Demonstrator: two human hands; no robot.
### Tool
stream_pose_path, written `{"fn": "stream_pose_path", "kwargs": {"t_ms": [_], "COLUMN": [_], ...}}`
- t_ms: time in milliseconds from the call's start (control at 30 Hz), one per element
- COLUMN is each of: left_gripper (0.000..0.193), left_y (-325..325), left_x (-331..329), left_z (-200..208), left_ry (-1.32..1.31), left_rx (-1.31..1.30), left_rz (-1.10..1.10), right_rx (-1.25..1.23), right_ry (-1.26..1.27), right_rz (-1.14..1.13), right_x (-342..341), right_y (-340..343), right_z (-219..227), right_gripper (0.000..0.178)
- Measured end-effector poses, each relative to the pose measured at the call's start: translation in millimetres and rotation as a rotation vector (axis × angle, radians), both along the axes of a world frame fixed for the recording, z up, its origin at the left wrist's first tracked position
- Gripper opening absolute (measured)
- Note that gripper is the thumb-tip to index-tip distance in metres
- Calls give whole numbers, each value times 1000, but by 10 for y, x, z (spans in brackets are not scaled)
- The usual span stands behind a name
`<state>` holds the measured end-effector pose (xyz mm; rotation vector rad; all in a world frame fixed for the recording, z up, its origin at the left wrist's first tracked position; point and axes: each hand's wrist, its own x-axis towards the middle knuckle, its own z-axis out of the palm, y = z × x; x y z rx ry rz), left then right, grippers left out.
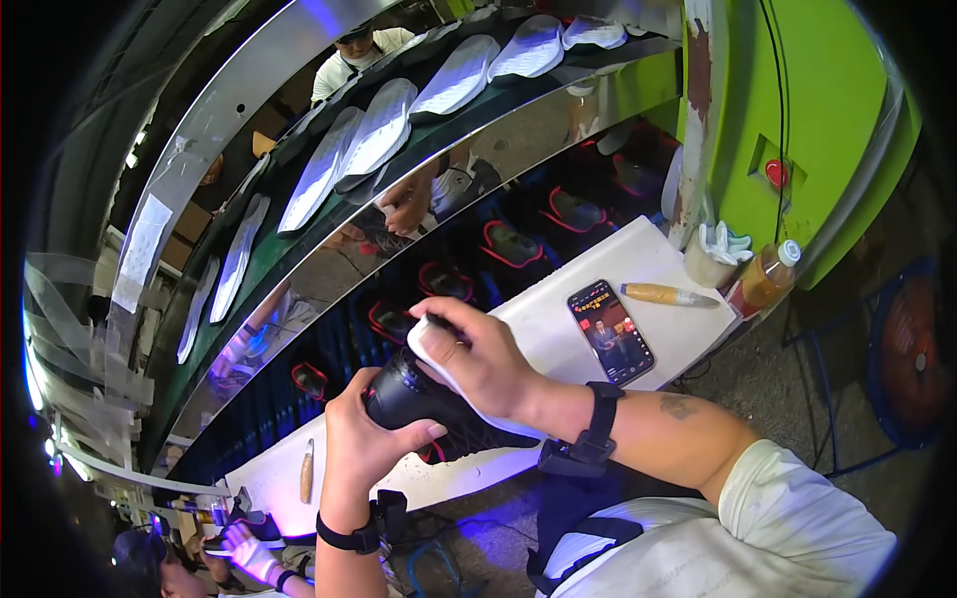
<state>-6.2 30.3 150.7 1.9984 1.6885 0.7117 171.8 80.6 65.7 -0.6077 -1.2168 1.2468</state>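
Over the white bench, I hold a black shoe [397,391] with a white sole, tilted between both hands. My left hand [371,431] wraps the dark upper from the near left, with its thumb along the side. On the other end my right hand [471,357] is closed around the white sole, thumb pressed on it. The rest of the shoe runs under my right hand and is partly hidden. To the right of the shoe lies a lit phone [610,334], with a slim tan-handled tool [668,295] beside it. A similar tool [306,470] rests left of my left hand.
White soles [379,125] line a green conveyor beyond a shiny metal panel [329,259]. Below it, several black shoes with red edging [511,244] stand in a row. A cup [710,267] and a bottle [768,277] occupy the right end. A co-worker's gloved hand [249,554] shows lower left.
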Motion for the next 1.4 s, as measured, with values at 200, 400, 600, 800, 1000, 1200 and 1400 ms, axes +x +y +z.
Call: {"fn": "stream_pose_path", "kwargs": {"t_ms": [200, 400, 600, 800, 1000, 1200, 1400], "left_gripper": [67, 71, 72, 70, 81, 79, 53], "left_y": [-82, -169, -151, -183, -719, -1076, -1109], "left_x": [-278, -45, 302, 506, 621, 741, 780], "left_z": [-218, -38, 91, 50, 53, -134, -157], "left_ry": [-197, 39, 193, 224, 314, 540, 594], "left_rx": [-16, 17, 116, 276, 159, 646, 665], "left_rz": [16, 14, -36, -112, -178, -226, -217], "right_rx": [-375, 37, 163, 209, 66, 208, 294], "right_ry": [665, -69, -171, -311, -109, -139, -149], "right_rz": [58, -30, 6, 83, 415, 275, 394], "right_x": [-52, -93, 170, 486, 764, 914, 920], "right_y": [25, -174, -201, -248, -673, -972, -879], "right_z": [-192, 105, 126, 161, 175, 96, 105], "right_gripper": [54, 43, 53, 70, 102, 59, 71]}}
